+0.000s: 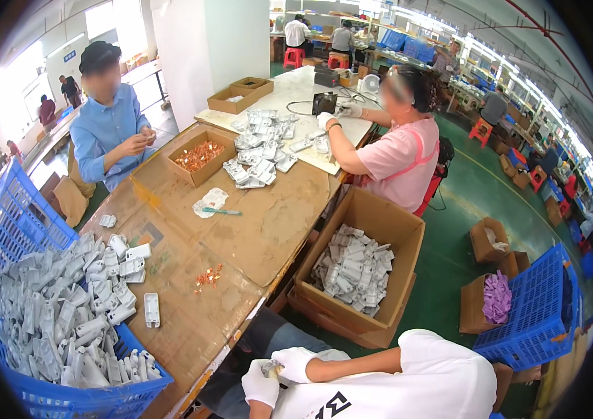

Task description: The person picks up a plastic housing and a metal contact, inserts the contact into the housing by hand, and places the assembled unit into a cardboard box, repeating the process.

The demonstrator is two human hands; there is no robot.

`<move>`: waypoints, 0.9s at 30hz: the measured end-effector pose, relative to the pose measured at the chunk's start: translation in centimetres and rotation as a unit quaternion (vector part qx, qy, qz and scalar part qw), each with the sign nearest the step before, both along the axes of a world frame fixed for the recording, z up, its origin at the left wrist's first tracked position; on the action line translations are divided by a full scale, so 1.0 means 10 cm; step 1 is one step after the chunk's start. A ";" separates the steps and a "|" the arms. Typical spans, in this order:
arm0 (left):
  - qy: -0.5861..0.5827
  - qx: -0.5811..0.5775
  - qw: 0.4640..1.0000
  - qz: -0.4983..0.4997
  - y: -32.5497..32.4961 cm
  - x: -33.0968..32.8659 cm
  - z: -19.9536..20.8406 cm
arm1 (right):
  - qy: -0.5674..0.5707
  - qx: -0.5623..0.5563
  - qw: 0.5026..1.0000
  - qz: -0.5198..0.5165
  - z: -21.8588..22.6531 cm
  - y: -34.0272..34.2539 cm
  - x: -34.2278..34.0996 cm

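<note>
At the lower edge, my left hand (260,385) and my right hand (295,364), both in white gloves, meet close together above my lap. Their fingers are closed around a small pale part (280,370), mostly covered by the gloves, so its exact kind is unclear. On the table beside me lies a single white plastic housing (152,310). A little pile of copper-coloured metal pieces (208,277) is spread farther in. The blue crate (150,385) at the left is heaped with similar white housings (52,314).
A cardboard box (397,279) of white housings stands right of the table edge. Across the table sit a person in blue (108,133) and a person in pink (408,146). A copper-filled box (171,162), a pen (223,211) and more housings (258,167) occupy the tabletop.
</note>
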State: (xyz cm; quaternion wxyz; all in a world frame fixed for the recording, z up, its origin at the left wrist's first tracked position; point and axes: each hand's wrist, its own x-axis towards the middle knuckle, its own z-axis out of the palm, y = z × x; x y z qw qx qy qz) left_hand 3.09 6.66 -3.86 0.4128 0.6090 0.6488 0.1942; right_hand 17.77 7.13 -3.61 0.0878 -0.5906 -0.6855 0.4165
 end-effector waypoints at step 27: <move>-0.039 0.067 0.996 0.048 -0.11 0.09 -0.54 | 0.002 0.030 0.999 0.016 -0.02 -0.13 0.16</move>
